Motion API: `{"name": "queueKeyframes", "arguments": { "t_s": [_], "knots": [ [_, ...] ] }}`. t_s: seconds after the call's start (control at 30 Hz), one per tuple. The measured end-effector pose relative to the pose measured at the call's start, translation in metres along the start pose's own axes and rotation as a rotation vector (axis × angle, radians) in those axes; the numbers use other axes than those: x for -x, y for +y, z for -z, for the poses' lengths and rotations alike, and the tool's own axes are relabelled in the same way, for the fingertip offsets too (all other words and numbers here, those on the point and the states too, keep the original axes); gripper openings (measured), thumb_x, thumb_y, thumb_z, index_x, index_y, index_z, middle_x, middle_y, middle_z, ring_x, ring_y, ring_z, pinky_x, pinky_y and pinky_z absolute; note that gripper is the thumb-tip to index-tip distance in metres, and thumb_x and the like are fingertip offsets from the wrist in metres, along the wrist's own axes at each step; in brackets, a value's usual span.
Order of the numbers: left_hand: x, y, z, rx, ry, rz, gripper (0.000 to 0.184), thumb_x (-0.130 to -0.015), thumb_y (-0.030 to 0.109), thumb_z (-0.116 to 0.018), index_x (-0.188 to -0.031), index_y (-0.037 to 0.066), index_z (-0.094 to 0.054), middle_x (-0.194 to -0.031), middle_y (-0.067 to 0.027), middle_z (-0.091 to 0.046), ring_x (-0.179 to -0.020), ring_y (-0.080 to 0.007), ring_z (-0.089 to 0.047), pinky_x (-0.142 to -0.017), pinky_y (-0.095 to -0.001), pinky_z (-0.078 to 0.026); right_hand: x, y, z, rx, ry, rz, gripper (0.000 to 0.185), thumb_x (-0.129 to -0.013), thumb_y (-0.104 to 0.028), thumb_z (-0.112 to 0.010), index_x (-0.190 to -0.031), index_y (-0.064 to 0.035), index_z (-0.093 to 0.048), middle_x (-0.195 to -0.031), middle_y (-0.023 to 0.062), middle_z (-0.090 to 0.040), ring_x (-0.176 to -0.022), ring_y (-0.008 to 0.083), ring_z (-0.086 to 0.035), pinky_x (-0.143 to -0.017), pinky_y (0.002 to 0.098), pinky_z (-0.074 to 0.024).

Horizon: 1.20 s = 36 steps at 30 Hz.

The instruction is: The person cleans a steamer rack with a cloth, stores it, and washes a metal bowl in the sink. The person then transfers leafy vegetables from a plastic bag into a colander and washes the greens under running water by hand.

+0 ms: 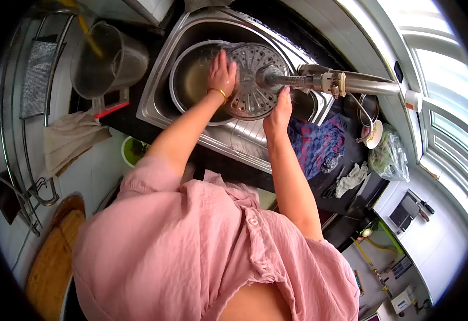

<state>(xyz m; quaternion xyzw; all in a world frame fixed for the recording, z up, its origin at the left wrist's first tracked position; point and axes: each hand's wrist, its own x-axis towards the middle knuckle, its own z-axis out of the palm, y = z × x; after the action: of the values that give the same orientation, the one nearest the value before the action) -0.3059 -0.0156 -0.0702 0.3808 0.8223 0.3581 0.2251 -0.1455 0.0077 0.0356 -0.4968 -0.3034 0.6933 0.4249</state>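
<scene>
Pink cloth sleeves lead up to both hands. The right hand [278,115], partly curled, grips the round perforated steel plate [244,103] at 4 o'clock, far fingers hidden; the left hand [222,76] is open at its 9 o'clock side. Left of it, a round metal basin [187,95] sits in the silver steel sink [158,101], at 12 o'clock.

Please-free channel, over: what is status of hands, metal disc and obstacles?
Right hand on disc's rim. Left hand, fingers spread, at opposite edge. Perforated disc over sink. Faucet overhangs it.
</scene>
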Motion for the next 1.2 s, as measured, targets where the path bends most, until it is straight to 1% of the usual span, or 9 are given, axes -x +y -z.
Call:
{"name": "queueKeyframes", "arguments": {
  "t_s": [0.1, 0.2, 0.43, 0.67, 0.87, 0.93, 1.0, 1.13, 1.2],
  "knots": [
    [0.045, -0.004, -0.001, 0.346, 0.201, 0.292, 0.055, -0.097, 0.034, -0.043, -0.138, -0.001, -0.033, -0.129, -0.0288, -0.047, -0.115, -0.0462, -0.047, -0.099, -0.0435, -0.038, -0.018, 0.008, -0.006, 0.132, -0.076, 0.08, 0.039, -0.1, -0.035, -0.043, -0.114, -0.0013, -0.055, -0.109, 0.0072, -0.06, -0.095, 0.0182, -0.057, -0.084, 0.0319, -0.0458],
    [0.077, -0.013, 0.013, 1.17, 0.043, 0.82, 0.035, -0.097, 0.03, -0.051, -0.121, 0.004, -0.05, -0.107, -0.0099, -0.063, -0.089, -0.0237, -0.065, -0.08, -0.0355, -0.054, -0.047, 0.02, -0.014, -0.123, -0.188, -0.085, 0.04, -0.099, -0.042, -0.044, -0.108, -0.0054, -0.057, -0.102, 0.0059, -0.062, -0.091, 0.02, -0.058, -0.084, 0.0357, -0.0457],
    [0.092, -0.029, 0.05, 1.485, -0.273, 0.615, 0.02, -0.093, 0.016, -0.059, -0.11, 0.005, -0.06, -0.111, -0.005, -0.063, -0.095, -0.016, -0.062, -0.08, -0.0344, -0.055, -0.091, 0.053, -0.024, -0.24, -0.006, -0.271, 0.054, -0.091, -0.057, -0.05, -0.11, -0.0078, -0.062, -0.098, 0.0071, -0.064, -0.089, 0.0211, -0.059, -0.087, 0.0381, -0.0477],
    [0.08, 0.001, 0.059, 1.515, -0.31, 0.591, 0.026, -0.091, 0.007, -0.06, -0.116, 0.001, -0.057, -0.113, -0.0077, -0.061, -0.098, -0.0175, -0.061, -0.08, -0.0353, -0.055, -0.126, 0.12, -0.015, -0.187, 0.047, -0.449, 0.081, -0.086, -0.07, -0.04, -0.14, -0.0091, -0.039, -0.139, 0.0087, -0.046, -0.124, 0.0307, -0.046, -0.101, 0.0469, -0.041],
    [0.085, -0.001, 0.085, 1.333, -0.4, 0.598, 0.023, -0.091, 0.009, -0.061, -0.112, 0.002, -0.06, -0.11, -0.0063, -0.062, -0.096, -0.0149, -0.061, -0.074, -0.033, -0.056, -0.097, 0.045, -0.058, 0.234, 0.21, -0.154, 0.05, -0.098, -0.04, -0.033, -0.115, 0.0002, -0.057, -0.112, 0.0175, -0.061, -0.097, 0.0295, -0.061, -0.094, 0.0408, -0.0435],
    [0.089, -0.002, 0.089, 1.347, -0.412, 0.576, 0.022, -0.09, 0.009, -0.062, -0.111, 0.002, -0.061, -0.109, -0.0062, -0.062, -0.095, -0.0143, -0.061, -0.074, -0.0328, -0.057, -0.124, 0.047, -0.033, 0.936, -0.098, -0.052, 0.041, -0.096, -0.03, -0.04, -0.119, -0.0013, -0.057, -0.118, 0.0205, -0.059, -0.104, 0.0296, -0.056, -0.093, 0.0398, -0.0417],
    [0.094, -0.008, 0.089, 1.284, -0.402, 0.552, 0.023, -0.091, 0.009, -0.061, -0.113, 0.003, -0.06, -0.108, -0.005, -0.062, -0.092, -0.0128, -0.06, -0.074, -0.0324, -0.057, -0.13, 0.086, -0.014, 0.928, -0.061, 0.439, 0.037, -0.092, -0.025, -0.046, -0.111, 0.0018, -0.062, -0.106, 0.0214, -0.064, -0.098, 0.0313, -0.06, -0.088, 0.0405, -0.0446],
    [0.093, -0.007, 0.096, 0.832, -0.413, 0.522, 0.03, -0.091, 0.016, -0.059, -0.115, 0.0, -0.058, -0.1, -0.0058, -0.063, -0.088, -0.0148, -0.06, -0.076, -0.0334, -0.054, -0.116, 0.087, -0.027, 0.773, -0.295, 0.232, 0.046, -0.09, -0.033, -0.056, -0.119, 0.0025, -0.058, -0.113, 0.0184, -0.063, -0.103, 0.0329, -0.059, -0.094, 0.0365, -0.042],
    [0.096, 0.002, 0.102, 0.473, -0.362, 0.386, 0.041, -0.084, 0.013, -0.058, -0.123, 0.004, -0.053, -0.11, -0.0171, -0.061, -0.092, -0.0338, -0.061, -0.081, -0.04, -0.051, -0.1, 0.074, -0.032, 0.676, -0.364, 0.053, 0.054, -0.092, -0.044, -0.053, -0.124, -0.0017, -0.056, -0.119, 0.0161, -0.06, -0.109, 0.03, -0.056, -0.097, 0.0371, -0.0393]
  ]
}}
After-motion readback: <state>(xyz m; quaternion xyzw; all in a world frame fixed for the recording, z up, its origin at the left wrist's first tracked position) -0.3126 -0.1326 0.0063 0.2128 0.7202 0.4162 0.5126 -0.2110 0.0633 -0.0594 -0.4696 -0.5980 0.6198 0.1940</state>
